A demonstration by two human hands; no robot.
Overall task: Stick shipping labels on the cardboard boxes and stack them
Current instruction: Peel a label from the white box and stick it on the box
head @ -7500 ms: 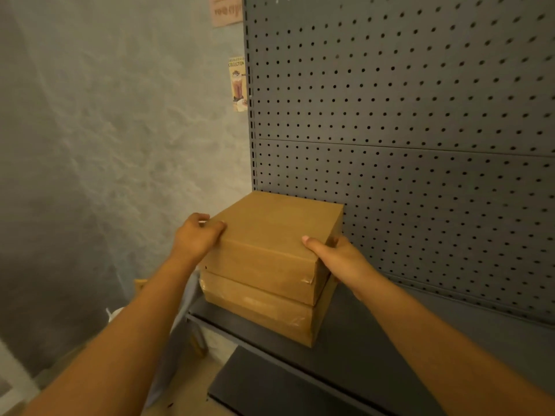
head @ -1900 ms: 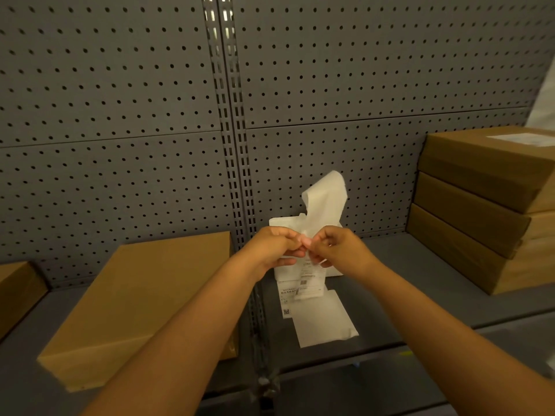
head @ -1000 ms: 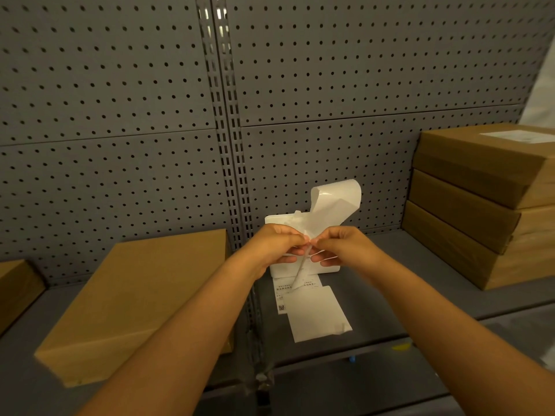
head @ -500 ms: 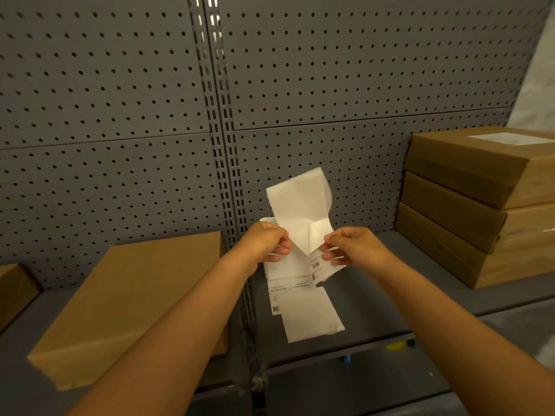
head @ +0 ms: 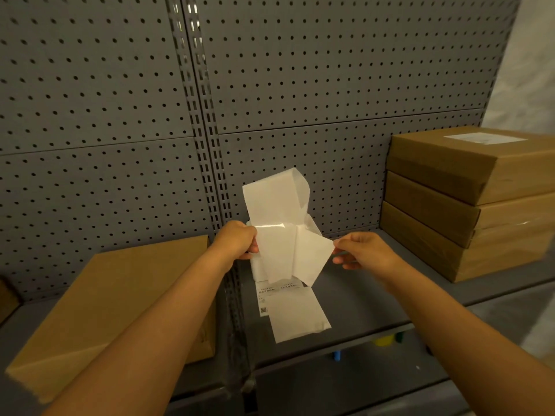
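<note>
Above the grey shelf (head: 369, 298) my left hand (head: 237, 240) pinches the white backing sheet (head: 274, 202), which curls upward. My right hand (head: 359, 250) pinches a corner of the shipping label (head: 309, 259), which is pulled partly away from that sheet. More printed labels (head: 292, 313) lie flat on the shelf below my hands. A plain cardboard box (head: 108, 307) lies on the shelf to the left. A stack of three cardboard boxes (head: 468, 205) stands at the right; the top one bears a white label (head: 483, 138).
A grey pegboard panel (head: 300, 85) backs the shelf, with a slotted upright (head: 207, 145) in the middle. Another brown box edge (head: 6, 298) shows at the far left. Small coloured items (head: 383, 340) sit under the shelf's front edge.
My hands have moved apart, and the label has peeled further off the backing sheet toward the right. The backing sheet still curls up from my left hand.
</note>
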